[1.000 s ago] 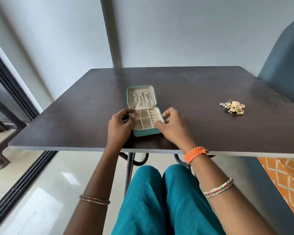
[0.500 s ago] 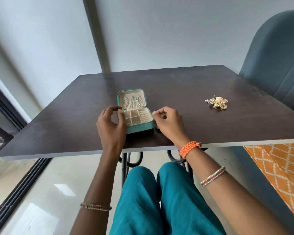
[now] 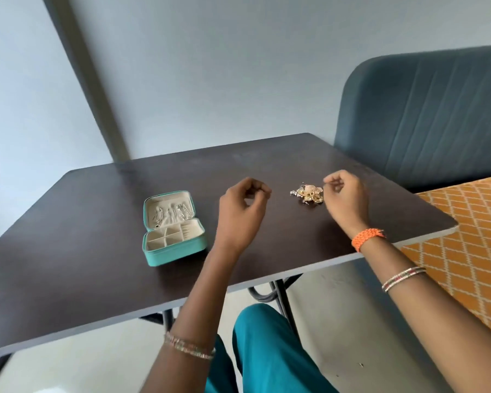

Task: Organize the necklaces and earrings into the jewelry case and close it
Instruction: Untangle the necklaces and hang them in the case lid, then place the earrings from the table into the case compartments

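Note:
The teal jewelry case (image 3: 176, 253) lies open on the left part of the dark table (image 3: 267, 165). Several silvery pieces hang in its raised lid, and the cream compartments of its base look bare. A small pile of gold and silver jewelry (image 3: 308, 193) sits to the right of the middle. My left hand (image 3: 243, 211) hovers between case and pile with its fingers curled in and nothing in them. My right hand (image 3: 346, 201) is at the pile's right edge, thumb and forefinger pinched together. Whether they hold a piece I cannot tell.
A blue-grey padded chair back (image 3: 425, 114) stands behind the table's right corner. An orange patterned cloth (image 3: 471, 251) lies to the right, below the table edge. My teal-clad legs (image 3: 267, 350) are under the near edge.
Both hands have left the case and moved right toward the jewelry pile. My view has swung right, so the case now sits at the left.

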The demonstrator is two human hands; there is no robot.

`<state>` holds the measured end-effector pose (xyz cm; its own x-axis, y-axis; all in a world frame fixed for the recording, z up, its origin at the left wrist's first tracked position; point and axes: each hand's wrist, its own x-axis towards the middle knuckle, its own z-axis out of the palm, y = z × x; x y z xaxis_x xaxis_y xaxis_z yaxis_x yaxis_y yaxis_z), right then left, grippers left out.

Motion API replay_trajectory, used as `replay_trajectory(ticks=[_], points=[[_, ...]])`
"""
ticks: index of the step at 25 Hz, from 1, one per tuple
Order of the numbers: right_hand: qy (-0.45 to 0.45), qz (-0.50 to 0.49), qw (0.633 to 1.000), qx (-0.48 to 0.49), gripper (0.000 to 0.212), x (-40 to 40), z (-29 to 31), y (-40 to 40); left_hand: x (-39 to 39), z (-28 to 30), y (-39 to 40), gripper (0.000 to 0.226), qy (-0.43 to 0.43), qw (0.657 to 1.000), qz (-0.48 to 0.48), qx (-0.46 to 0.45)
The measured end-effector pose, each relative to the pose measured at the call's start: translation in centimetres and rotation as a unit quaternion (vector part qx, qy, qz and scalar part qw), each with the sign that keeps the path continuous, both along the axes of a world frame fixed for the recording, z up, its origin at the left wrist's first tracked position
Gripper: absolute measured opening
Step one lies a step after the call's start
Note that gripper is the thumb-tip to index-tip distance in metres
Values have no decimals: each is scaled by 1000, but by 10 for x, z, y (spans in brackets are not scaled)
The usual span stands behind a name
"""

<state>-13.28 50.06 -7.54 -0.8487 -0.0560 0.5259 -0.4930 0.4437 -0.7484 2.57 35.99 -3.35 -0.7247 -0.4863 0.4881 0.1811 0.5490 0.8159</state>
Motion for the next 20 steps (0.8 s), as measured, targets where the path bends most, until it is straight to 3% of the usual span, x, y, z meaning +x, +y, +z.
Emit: replay_trajectory(ticks=[2,4,7,9,11,14,16,20], points=[[-60,-2,998,18,7,-20,-6,9,-27,-2,-4,17,-32,999,-13,-5],[-104,18,992,66,22,-26,-16,7,-53,-12,-8,14,-76,997,-20,-12],[-66,38,974,212,38,-25,-19,-1,-83,-32,-13,19,-140,989,-30,-28],[-31,58,963,260,39,-26,-19,-7,-98,-44,-13,26,-176,983,-43,-31],[-18,88,965,245,34,-27,-20,-10,-108,-53,-14,34,-206,977,-30,-45],[-3,139,968,208,29,-27,-21,-7,-117,-56,-12,45,-249,958,-4,-145],[-13,165,972,170,30,-24,-19,-5,-118,-56,-11,41,-254,949,-14,-187],[-38,164,980,110,29,-23,-18,-5,-115,-59,-12,27,-225,959,8,-170]])
